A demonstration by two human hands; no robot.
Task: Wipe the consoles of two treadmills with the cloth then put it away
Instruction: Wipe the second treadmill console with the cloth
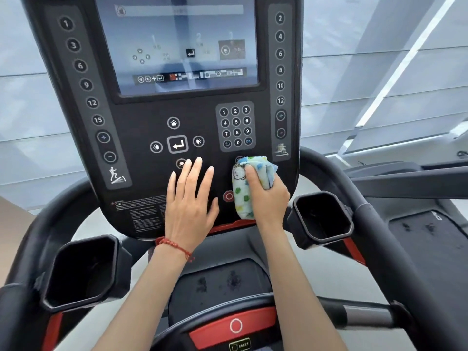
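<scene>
A black treadmill console [141, 158] fills the view, with a lit screen [177, 44] on top and button pads below. My right hand [268, 196] grips a bunched pale cloth [243, 193] with green and blue spots and presses it on the console's lower right, just under the number keypad [236, 126]. My left hand [190, 198] lies flat and open on the console's lower middle, fingers spread, below the arrow buttons. A red cord bracelet circles my left wrist.
Two black cup holders flank the console, one at the left [81, 269] and one at the right [323, 219]. Curved black handlebars [379, 224] wrap around. A red stop bar [235, 325] sits near the bottom. A second treadmill [430, 188] stands to the right.
</scene>
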